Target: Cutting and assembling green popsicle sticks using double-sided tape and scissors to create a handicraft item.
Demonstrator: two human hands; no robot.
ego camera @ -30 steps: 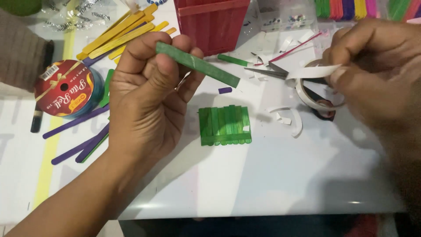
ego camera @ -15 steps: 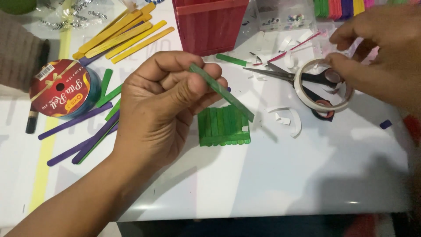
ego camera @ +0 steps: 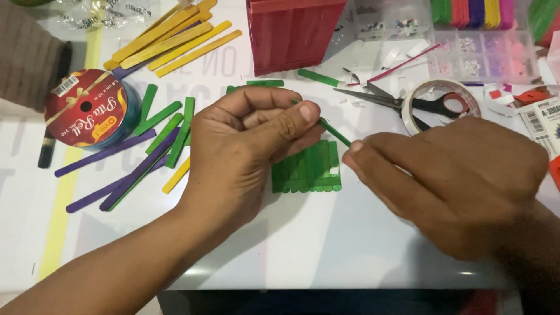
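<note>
My left hand is shut on a thin green craft stick, pinched between thumb and forefinger and slanting down to the right. My right hand comes in from the right with its back to the camera, and its fingertips meet the stick's lower end. Just below the stick lies a small green panel of joined sticks flat on the white table, partly hidden by my left hand.
Scissors and a white tape roll lie behind my right hand. A red stick box stands at the back. Yellow sticks, loose purple and green sticks and a red ribbon spool are left. A sleeve is far left.
My right hand has left the tape roll and come down left to the stick's end. My left hand has lowered the stick toward the green panel.
</note>
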